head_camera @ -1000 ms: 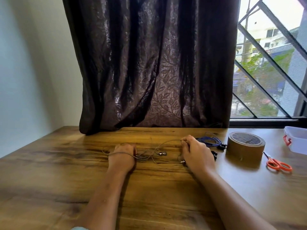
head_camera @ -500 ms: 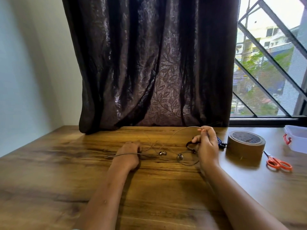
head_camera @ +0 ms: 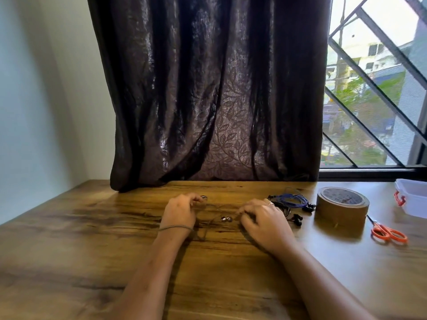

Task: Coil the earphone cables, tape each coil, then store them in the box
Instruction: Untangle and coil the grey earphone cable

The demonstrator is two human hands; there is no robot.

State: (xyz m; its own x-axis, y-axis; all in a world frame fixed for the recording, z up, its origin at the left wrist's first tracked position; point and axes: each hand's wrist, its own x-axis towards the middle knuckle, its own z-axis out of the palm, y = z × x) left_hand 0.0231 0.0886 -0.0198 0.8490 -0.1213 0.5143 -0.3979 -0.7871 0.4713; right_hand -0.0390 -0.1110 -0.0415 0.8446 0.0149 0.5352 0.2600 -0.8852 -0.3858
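A thin brownish earphone cable with silver earbuds lies on the wooden table between my hands. My left hand pinches one end of that cable near its fingertips. My right hand rests low on the table with curled fingers on the cable's other part. Just right of it lie blue earphones and black earphones, loose and tangled. A brown tape roll stands further right. The clear plastic box with a red clasp sits at the right edge.
Orange-handled scissors lie in front of the box. A dark curtain hangs down to the table's back edge, with a barred window to its right and a pale wall on the left.
My right hand, which had lifted with a loop of cable, has come back down to the table. My left hand has shifted slightly back, still holding the cable.
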